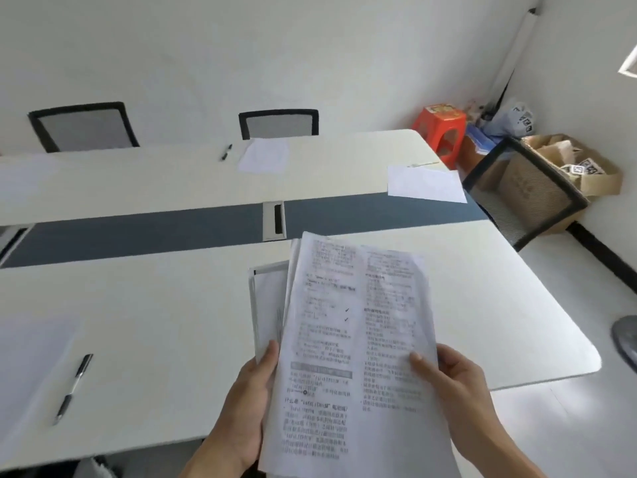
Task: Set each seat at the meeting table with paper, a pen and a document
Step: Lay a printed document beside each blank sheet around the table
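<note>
I hold a stack of printed documents [358,339] over the near side of the white meeting table [165,312]. My left hand [246,405] grips the stack's left edge from below, thumb on top. My right hand [455,384] pinches the top sheet at its right edge. On the near left lie a blank paper [31,357] and a black pen [73,388]. At the far seat lie a paper [264,156] and a pen [226,152]. Another paper [425,184] lies at the table's right end.
Two mesh-backed chairs [84,127] [278,124] stand at the far side, and a third chair [527,191] at the right end. A cable slot [274,220] sits in the table's dark centre strip. A red stool [439,127] and cardboard boxes [572,163] fill the corner.
</note>
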`<move>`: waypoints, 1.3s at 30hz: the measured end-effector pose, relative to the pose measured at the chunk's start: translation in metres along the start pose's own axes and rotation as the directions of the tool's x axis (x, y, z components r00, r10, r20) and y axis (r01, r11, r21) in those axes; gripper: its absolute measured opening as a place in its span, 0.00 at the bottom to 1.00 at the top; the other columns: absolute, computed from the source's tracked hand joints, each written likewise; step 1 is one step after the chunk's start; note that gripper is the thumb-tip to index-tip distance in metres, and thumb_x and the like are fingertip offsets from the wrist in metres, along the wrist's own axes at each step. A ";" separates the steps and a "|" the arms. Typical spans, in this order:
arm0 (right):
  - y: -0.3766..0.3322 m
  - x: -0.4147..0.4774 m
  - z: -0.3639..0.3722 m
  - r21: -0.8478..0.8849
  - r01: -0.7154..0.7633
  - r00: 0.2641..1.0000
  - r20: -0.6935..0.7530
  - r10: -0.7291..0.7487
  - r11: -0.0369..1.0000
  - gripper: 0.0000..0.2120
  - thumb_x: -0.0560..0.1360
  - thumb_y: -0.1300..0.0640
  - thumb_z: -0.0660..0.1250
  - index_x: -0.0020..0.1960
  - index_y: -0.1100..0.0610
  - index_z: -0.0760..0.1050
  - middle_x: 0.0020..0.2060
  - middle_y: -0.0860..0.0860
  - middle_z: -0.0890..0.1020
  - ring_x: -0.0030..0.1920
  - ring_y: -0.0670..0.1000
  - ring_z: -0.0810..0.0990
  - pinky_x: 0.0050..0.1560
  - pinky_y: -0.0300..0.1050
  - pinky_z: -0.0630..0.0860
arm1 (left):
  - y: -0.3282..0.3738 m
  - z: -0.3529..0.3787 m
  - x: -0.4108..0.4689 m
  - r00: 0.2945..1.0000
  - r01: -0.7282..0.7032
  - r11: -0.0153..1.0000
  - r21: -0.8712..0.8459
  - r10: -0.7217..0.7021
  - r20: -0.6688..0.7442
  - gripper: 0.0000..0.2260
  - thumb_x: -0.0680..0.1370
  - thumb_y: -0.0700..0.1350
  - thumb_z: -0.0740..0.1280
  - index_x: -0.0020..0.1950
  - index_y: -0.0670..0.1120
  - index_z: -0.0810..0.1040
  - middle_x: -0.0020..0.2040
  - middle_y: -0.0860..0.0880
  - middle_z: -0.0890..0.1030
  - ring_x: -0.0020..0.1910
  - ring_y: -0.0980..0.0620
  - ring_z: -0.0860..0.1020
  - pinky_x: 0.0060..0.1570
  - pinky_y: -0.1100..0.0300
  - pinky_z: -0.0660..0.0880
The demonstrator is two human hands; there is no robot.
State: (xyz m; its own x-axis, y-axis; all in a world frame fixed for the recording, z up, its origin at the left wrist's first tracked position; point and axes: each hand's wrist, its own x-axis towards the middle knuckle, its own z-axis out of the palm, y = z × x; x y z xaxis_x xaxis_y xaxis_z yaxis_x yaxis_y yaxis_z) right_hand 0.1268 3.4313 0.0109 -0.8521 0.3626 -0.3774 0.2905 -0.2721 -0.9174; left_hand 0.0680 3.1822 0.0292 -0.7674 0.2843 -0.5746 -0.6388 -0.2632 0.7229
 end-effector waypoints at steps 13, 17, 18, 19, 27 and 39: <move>0.010 0.055 0.065 -0.235 0.062 0.995 0.095 -0.041 0.970 0.05 0.75 0.63 0.70 0.42 0.63 0.82 0.34 0.56 0.86 0.33 0.54 0.81 0.32 0.45 0.80 | -0.002 -0.032 -0.022 0.940 -0.133 0.976 -0.172 0.070 -0.334 0.23 0.76 0.57 0.62 0.62 0.43 0.78 0.57 0.38 0.83 0.55 0.39 0.81 0.60 0.41 0.73; 0.015 0.056 0.083 -0.286 0.076 0.989 0.146 -0.035 0.955 0.05 0.75 0.60 0.72 0.41 0.59 0.82 0.35 0.60 0.85 0.33 0.54 0.81 0.41 0.56 0.82 | -0.003 -0.044 -0.029 0.933 -0.155 0.969 -0.190 0.081 -0.351 0.23 0.76 0.57 0.60 0.60 0.43 0.80 0.56 0.37 0.83 0.54 0.39 0.82 0.58 0.42 0.74; 0.016 0.056 0.087 -0.290 0.087 0.987 0.156 -0.043 0.953 0.05 0.75 0.60 0.72 0.40 0.60 0.81 0.35 0.60 0.85 0.32 0.54 0.81 0.41 0.55 0.81 | -0.003 -0.046 -0.030 0.932 -0.161 0.969 -0.189 0.086 -0.352 0.23 0.76 0.58 0.59 0.59 0.43 0.81 0.56 0.38 0.83 0.54 0.39 0.82 0.59 0.41 0.74; 0.017 0.055 0.092 -0.291 0.094 0.985 0.164 -0.048 0.952 0.05 0.75 0.61 0.71 0.41 0.60 0.81 0.35 0.59 0.85 0.32 0.53 0.81 0.39 0.53 0.81 | -0.004 -0.049 -0.031 0.933 -0.166 0.967 -0.195 0.090 -0.350 0.22 0.77 0.58 0.59 0.59 0.44 0.81 0.56 0.38 0.83 0.55 0.39 0.82 0.60 0.41 0.73; 0.030 0.074 0.113 -0.342 0.077 0.972 0.237 0.007 0.936 0.07 0.77 0.60 0.68 0.44 0.63 0.80 0.38 0.61 0.85 0.36 0.56 0.83 0.39 0.56 0.81 | -0.002 -0.076 -0.034 0.890 -0.243 0.943 -0.225 0.125 -0.439 0.13 0.77 0.48 0.64 0.57 0.44 0.81 0.50 0.41 0.85 0.47 0.43 0.84 0.48 0.46 0.78; 0.128 0.190 0.191 -0.780 -0.002 0.982 0.115 0.147 0.625 0.06 0.75 0.61 0.65 0.50 0.61 0.78 0.44 0.59 0.82 0.41 0.59 0.78 0.41 0.47 0.75 | -0.020 -0.164 -0.109 0.691 -0.251 0.954 -0.164 0.058 -0.720 0.13 0.77 0.50 0.64 0.56 0.45 0.80 0.47 0.43 0.86 0.45 0.42 0.84 0.43 0.48 0.78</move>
State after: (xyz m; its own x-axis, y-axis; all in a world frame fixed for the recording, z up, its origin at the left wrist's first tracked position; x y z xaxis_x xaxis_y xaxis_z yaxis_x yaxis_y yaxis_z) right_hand -0.0812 3.2949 -0.1540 -0.8444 0.2137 -0.4912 0.5234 0.5246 -0.6715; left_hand 0.1554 3.0055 0.0147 -0.6066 -0.4828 -0.6317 -0.4259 -0.4735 0.7709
